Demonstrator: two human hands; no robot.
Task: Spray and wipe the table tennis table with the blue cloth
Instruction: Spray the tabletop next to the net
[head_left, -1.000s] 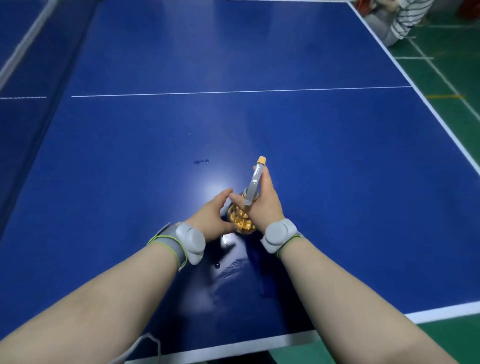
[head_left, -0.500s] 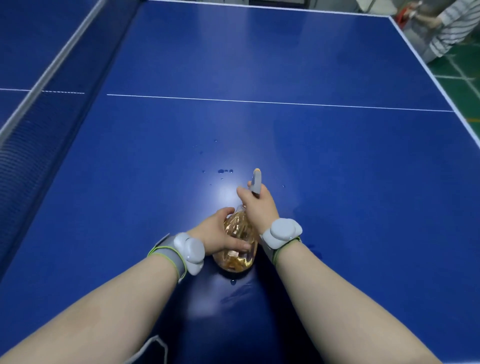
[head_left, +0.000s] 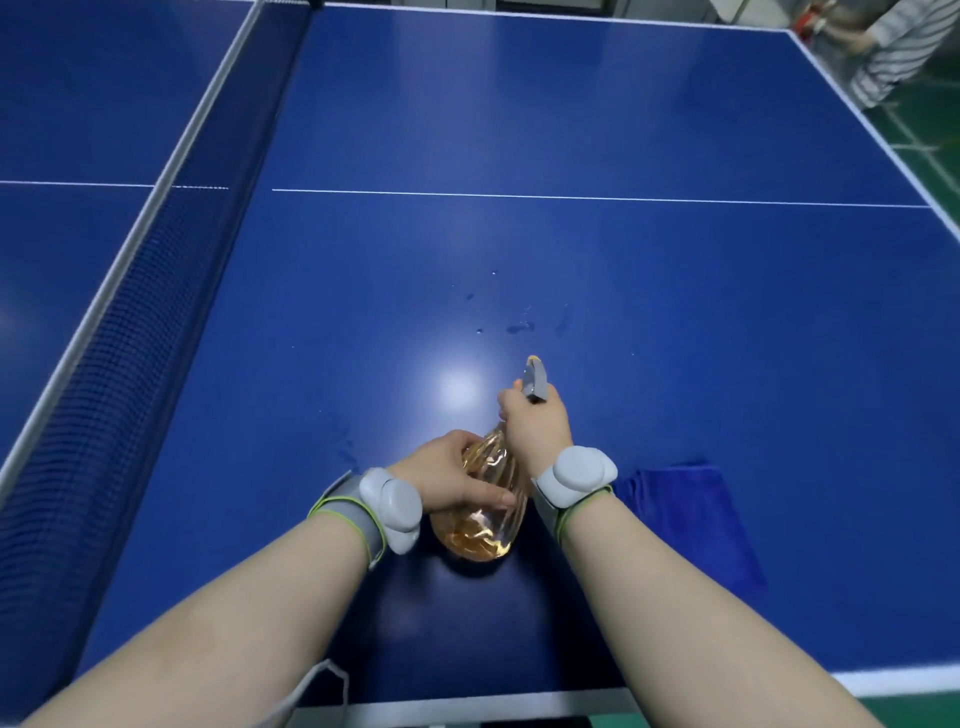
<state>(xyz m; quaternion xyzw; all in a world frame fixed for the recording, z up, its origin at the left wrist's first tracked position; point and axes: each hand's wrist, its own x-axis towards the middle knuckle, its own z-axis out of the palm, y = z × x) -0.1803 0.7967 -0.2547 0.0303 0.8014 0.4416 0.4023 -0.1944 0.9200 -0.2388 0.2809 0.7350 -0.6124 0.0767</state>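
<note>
The blue cloth (head_left: 691, 514) lies flat on the table tennis table (head_left: 571, 130), just to the right of the right wrist, and no hand touches it. It looks soft and folded, and it is almost the same dark blue as the table top. Both hands are busy with the spray bottle (head_left: 483, 525). The right hand (head_left: 535, 426) has its fingers curled tight round the thin top part, by the grey nozzle (head_left: 535, 379). The left hand (head_left: 447, 478) is wrapped round the fat part just below, with the thumb lying across it. The bottle is see-through, has golden water inside, and tips forward. A few small drops (head_left: 519, 327) sit on the table a little way past the nozzle. So I think the spraying has started, but only one small patch looks wet. The rest of the table, out to the net (head_left: 130, 338) on the left, looks dry. The wiping does not look started yet.
</note>
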